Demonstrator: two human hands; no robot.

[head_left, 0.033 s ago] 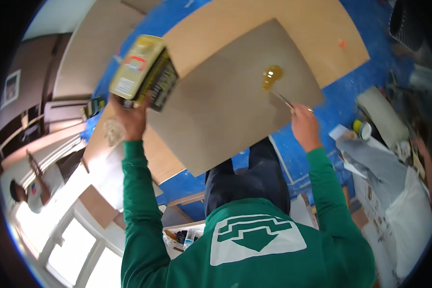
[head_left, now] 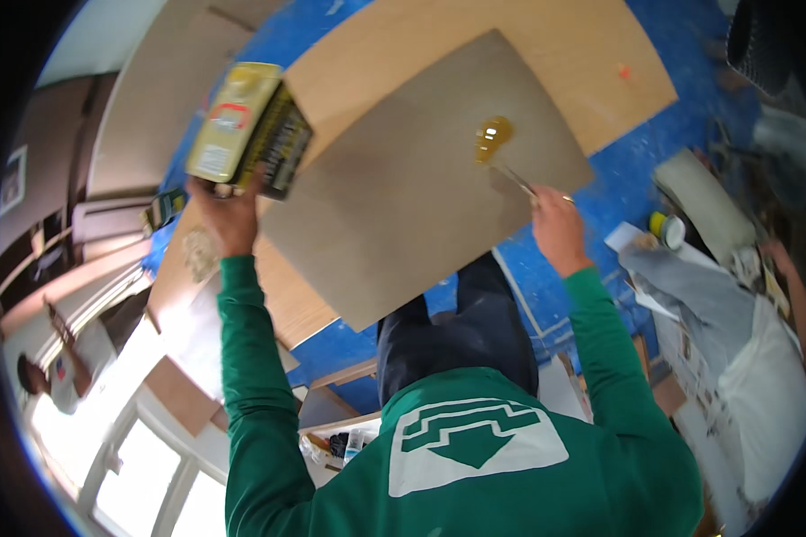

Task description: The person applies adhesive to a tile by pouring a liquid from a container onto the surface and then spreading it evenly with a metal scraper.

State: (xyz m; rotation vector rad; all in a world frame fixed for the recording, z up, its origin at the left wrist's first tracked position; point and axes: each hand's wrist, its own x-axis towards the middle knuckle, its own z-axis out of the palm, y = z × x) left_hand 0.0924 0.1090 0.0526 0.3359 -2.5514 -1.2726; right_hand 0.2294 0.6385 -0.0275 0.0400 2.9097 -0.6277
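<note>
My left hand [head_left: 228, 215] grips a rectangular yellow-and-black metal can [head_left: 251, 130] by its lower end, tilted and raised over the left side of the work surface. A grey-brown flat sheet [head_left: 376, 197] lies in front of me. On its right part is a glossy amber puddle [head_left: 493, 134] of thick liquid. My right hand [head_left: 560, 231] is closed around a slim tool [head_left: 515, 181], its tip at the puddle's near edge. Blur and the fingers hide the tool's exact kind.
Beneath the sheet are a light wooden board [head_left: 618, 89] and a blue surface [head_left: 627, 166]. A crumpled beige lump [head_left: 199, 253] lies at left. A person in a white top [head_left: 761, 403] is at right, near a small white-and-yellow container [head_left: 670, 229]. Another person [head_left: 67, 367] is at far left.
The whole view has shifted slightly, so things sit a little farther left. The can has moved slightly left with my left hand. Both hands keep their hold.
</note>
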